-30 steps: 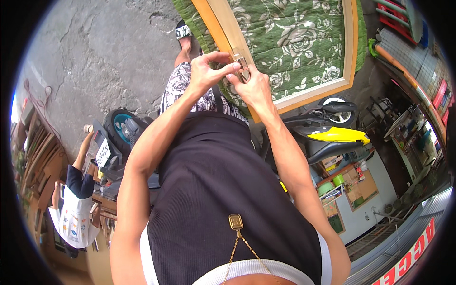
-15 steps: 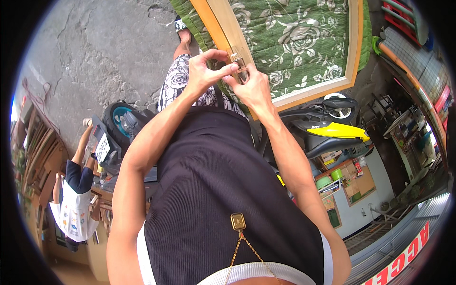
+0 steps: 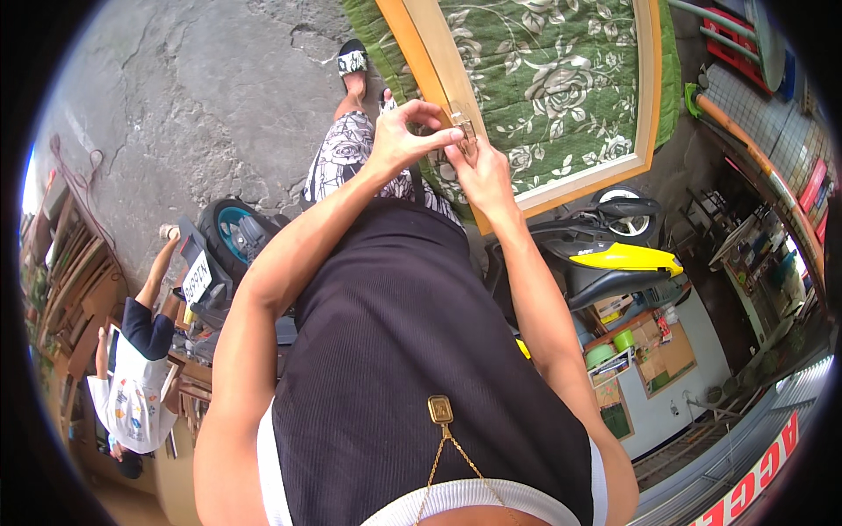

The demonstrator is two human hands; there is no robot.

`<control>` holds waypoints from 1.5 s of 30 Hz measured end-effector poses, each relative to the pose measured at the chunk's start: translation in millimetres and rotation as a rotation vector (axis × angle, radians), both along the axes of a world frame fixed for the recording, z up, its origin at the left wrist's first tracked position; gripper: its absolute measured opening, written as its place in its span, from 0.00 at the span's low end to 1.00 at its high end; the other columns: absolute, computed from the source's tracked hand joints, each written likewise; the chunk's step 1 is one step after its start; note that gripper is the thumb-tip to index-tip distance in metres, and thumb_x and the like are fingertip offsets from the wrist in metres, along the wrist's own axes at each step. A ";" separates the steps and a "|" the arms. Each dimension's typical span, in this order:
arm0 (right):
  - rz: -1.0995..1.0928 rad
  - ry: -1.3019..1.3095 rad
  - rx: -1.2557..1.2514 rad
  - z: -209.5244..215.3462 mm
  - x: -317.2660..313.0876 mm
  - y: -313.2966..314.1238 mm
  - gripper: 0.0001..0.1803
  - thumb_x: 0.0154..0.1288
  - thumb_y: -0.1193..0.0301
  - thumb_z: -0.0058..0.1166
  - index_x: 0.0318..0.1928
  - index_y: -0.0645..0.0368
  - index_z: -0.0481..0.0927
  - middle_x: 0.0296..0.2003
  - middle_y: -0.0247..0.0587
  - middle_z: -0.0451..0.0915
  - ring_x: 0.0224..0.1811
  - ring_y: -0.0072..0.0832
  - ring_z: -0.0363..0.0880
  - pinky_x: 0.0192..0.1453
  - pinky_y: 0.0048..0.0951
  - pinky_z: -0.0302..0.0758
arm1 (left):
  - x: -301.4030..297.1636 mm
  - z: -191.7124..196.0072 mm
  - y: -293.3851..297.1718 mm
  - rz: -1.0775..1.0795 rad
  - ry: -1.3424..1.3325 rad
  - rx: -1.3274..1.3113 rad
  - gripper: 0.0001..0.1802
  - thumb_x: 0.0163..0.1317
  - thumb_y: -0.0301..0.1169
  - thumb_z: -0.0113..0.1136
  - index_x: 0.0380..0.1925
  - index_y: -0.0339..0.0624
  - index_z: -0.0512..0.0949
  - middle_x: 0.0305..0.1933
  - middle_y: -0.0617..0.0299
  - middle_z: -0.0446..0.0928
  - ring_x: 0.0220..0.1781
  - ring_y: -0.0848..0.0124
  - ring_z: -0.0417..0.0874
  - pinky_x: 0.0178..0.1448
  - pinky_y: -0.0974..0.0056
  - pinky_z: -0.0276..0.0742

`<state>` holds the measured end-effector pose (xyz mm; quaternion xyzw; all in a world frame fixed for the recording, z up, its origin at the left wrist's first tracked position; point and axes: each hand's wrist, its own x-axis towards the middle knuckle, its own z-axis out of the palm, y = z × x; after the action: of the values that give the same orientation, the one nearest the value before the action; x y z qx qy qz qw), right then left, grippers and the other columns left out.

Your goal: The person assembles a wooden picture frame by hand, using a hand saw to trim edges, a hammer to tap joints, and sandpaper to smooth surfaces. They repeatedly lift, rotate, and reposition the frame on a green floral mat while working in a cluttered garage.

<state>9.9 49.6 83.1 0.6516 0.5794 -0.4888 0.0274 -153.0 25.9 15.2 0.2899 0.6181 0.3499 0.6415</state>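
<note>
small metal fitting [image 3: 464, 128]: at left rail of wooden frame [image 3: 438, 53]. right hand [image 3: 484, 175]: pinching its near end. left hand [image 3: 402, 142]: thumb beside it, grip unclear. risk: fitting could skew, should pinch slip.

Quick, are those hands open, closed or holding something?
Left hand: half-curled, thumb at the small, oblong, silver-coloured metal fitting; grip cannot be told.
Right hand: fingers curled in at the fitting's near end; hold unclear.

Cracked grey floor [image 3: 210, 96] (daylit); pale wall [image 3: 707, 337] lower right; stacked boards [image 3: 77, 254], probably wood, along left rim.
</note>
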 end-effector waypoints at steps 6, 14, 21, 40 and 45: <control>0.041 -0.098 -0.266 38.5 -6.9 16.7 0.27 0.62 0.59 0.55 0.53 0.69 0.74 0.44 0.65 0.79 0.51 0.55 0.78 0.55 0.45 0.73 | -0.2 16.2 -0.8 -0.090 -0.050 -0.124 0.34 0.47 0.48 0.75 0.47 0.35 0.79 0.38 0.59 0.83 0.41 0.73 0.83 0.48 0.66 0.78; 0.049 -0.086 -0.034 30.9 -19.9 15.4 0.24 0.53 0.59 0.65 0.38 0.70 0.77 0.28 0.60 0.80 0.33 0.53 0.82 0.39 0.44 0.77 | -14.6 24.5 9.0 -0.096 -0.136 -0.131 0.38 0.47 0.48 0.75 0.53 0.32 0.76 0.43 0.55 0.82 0.48 0.69 0.81 0.54 0.64 0.75; 0.044 -0.020 0.001 29.4 -75.9 80.1 0.26 0.53 0.59 0.64 0.45 0.69 0.79 0.33 0.62 0.82 0.40 0.51 0.83 0.46 0.43 0.78 | -51.4 36.0 56.4 0.111 -0.068 -0.070 0.33 0.58 0.41 0.68 0.57 0.28 0.73 0.49 0.50 0.82 0.51 0.68 0.82 0.59 0.66 0.75; 0.126 -0.047 0.024 7.7 -82.1 98.8 0.25 0.49 0.59 0.69 0.39 0.68 0.78 0.28 0.59 0.81 0.35 0.52 0.83 0.41 0.43 0.79 | -55.7 10.2 73.6 0.206 -0.031 0.000 0.28 0.47 0.43 0.76 0.41 0.33 0.81 0.35 0.57 0.84 0.38 0.74 0.84 0.48 0.68 0.79; 0.114 -0.053 0.025 2.1 -82.7 97.1 0.24 0.49 0.58 0.68 0.36 0.67 0.77 0.26 0.57 0.81 0.33 0.52 0.83 0.38 0.45 0.78 | -56.4 8.5 73.2 0.200 -0.014 -0.017 0.27 0.46 0.41 0.76 0.40 0.33 0.80 0.33 0.58 0.83 0.37 0.75 0.83 0.46 0.68 0.79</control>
<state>-72.8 146.7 85.2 0.6305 0.6210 -0.4615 0.0624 -209.4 99.1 23.6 0.2187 0.6424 0.4091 0.6101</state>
